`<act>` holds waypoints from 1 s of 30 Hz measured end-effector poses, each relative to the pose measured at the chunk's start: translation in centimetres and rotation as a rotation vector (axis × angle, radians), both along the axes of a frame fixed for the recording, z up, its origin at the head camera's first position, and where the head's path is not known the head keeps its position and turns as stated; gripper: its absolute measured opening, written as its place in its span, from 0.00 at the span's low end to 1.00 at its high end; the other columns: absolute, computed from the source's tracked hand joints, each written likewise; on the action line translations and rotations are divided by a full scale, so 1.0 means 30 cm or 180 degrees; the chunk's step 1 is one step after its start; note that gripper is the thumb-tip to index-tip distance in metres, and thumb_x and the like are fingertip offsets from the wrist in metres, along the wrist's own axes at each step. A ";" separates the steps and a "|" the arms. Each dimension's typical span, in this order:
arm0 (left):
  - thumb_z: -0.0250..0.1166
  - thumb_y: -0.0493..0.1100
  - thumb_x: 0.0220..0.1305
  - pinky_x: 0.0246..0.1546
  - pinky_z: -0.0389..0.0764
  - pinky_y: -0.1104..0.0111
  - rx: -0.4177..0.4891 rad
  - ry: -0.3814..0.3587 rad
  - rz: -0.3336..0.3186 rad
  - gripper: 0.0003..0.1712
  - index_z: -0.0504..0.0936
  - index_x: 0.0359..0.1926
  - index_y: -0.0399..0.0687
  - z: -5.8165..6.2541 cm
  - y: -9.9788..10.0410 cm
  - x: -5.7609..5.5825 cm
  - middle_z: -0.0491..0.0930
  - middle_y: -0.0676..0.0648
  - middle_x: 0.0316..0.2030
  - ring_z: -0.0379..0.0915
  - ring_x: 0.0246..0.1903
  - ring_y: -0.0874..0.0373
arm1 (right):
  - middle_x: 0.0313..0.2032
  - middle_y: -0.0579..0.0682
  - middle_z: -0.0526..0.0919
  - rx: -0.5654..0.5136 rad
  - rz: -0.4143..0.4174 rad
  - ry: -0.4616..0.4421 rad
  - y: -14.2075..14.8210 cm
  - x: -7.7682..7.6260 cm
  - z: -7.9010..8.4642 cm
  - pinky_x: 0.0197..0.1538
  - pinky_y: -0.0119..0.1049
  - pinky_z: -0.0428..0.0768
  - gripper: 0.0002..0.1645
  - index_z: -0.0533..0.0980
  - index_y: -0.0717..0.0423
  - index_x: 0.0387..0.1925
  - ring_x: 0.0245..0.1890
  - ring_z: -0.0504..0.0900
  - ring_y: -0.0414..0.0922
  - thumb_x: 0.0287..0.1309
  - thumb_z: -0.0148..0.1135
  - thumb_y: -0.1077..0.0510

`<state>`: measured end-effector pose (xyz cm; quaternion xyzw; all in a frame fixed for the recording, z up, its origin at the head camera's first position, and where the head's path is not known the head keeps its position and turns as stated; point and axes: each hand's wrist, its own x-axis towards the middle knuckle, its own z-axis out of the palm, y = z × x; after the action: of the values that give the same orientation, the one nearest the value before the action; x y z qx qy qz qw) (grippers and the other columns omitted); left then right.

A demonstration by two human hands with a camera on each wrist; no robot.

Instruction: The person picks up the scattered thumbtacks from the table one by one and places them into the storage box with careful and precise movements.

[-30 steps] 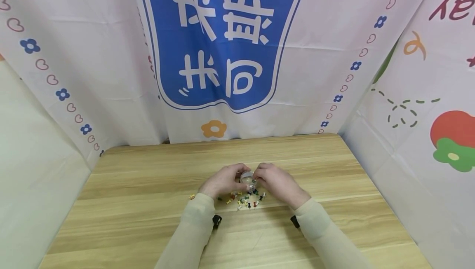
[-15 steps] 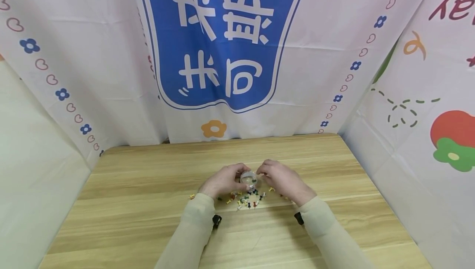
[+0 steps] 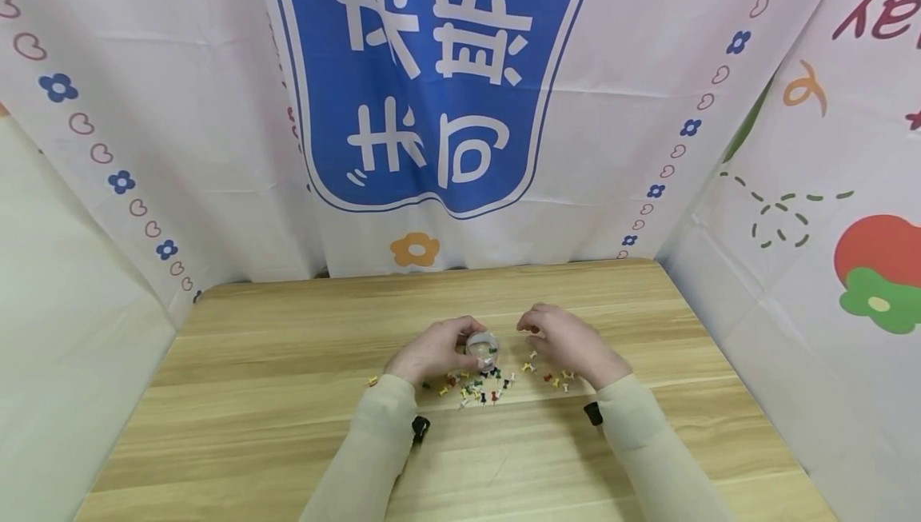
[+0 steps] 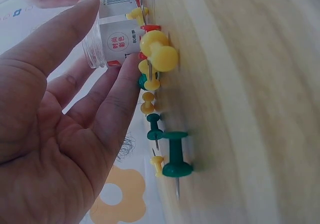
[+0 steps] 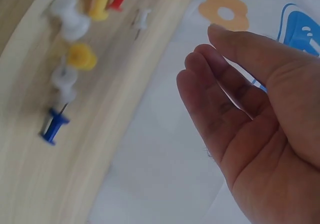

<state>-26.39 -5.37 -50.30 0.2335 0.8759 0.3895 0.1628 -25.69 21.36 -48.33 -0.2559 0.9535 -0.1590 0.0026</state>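
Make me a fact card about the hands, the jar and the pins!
Clear jar: mouth up, no lid on
Left hand: grips the clear jar
Right hand: holds nothing, fingers bent
Pushpins: scattered on the wooden table, near both hands
Pin colours: yellow, white, red, green, blue
Backdrop: white cloth with printed flowers
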 end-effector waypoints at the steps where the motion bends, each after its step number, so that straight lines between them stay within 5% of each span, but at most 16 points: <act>1: 0.77 0.47 0.60 0.61 0.75 0.53 -0.0005 -0.0008 0.0005 0.31 0.79 0.64 0.51 0.000 0.001 0.000 0.83 0.47 0.57 0.77 0.57 0.52 | 0.50 0.45 0.85 0.0006 -0.0008 -0.0008 0.006 -0.003 -0.003 0.57 0.42 0.81 0.16 0.84 0.51 0.53 0.51 0.83 0.44 0.63 0.70 0.61; 30: 0.77 0.45 0.60 0.60 0.76 0.53 0.0110 -0.0101 0.0006 0.31 0.79 0.63 0.51 -0.008 0.000 -0.002 0.83 0.47 0.56 0.78 0.56 0.52 | 0.47 0.43 0.86 0.0126 0.0299 -0.0366 0.056 -0.038 -0.048 0.56 0.40 0.81 0.16 0.85 0.51 0.48 0.48 0.83 0.42 0.57 0.73 0.63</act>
<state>-26.45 -5.38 -50.55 0.2293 0.8666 0.4084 0.1723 -26.83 23.03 -49.78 -0.2907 0.9417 -0.1542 0.0700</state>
